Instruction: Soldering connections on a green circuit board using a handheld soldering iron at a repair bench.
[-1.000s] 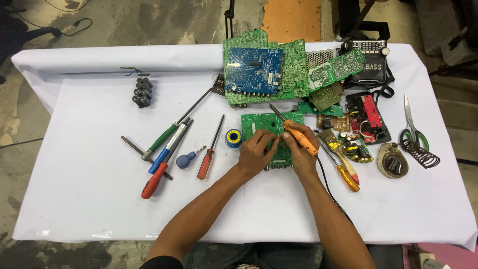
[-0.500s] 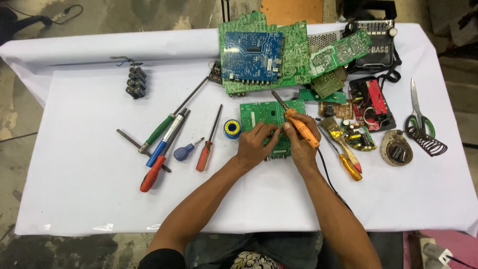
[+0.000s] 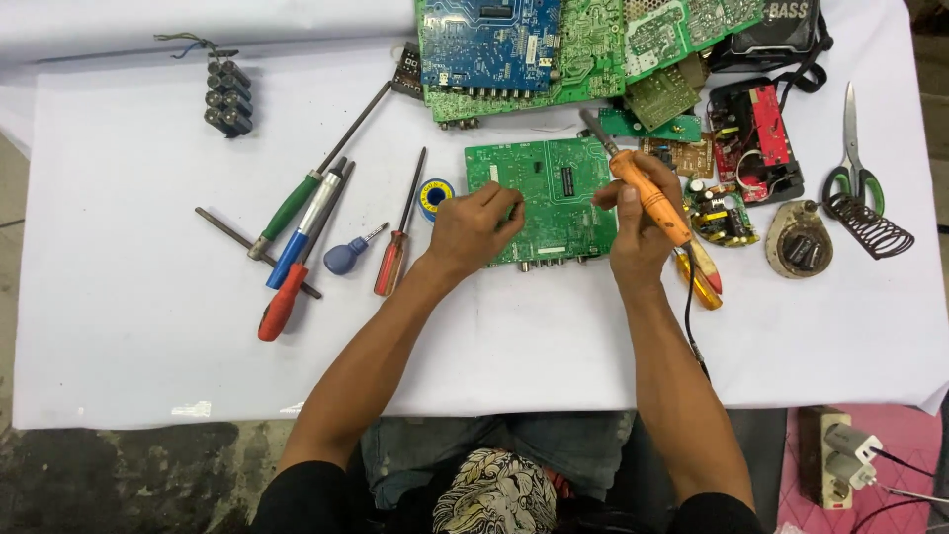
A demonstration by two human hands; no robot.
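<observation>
Though cluttered with tools, white tabletop [image 3: 129,356].

scissors [image 3: 852,148], screwdrivers [image 3: 297,222] (several), battery pack [image 3: 225,96]

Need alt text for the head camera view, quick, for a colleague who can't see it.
A person's right hand holds an orange-handled soldering iron over a green circuit board, which the left hand steadies, on a white-covered table. Screwdrivers lie left; more boards, scissors lie behind and right.

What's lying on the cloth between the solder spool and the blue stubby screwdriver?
In the head view, one red-handled screwdriver lies between the solder spool and the blue stubby screwdriver, shaft pointing away from the person.
</observation>
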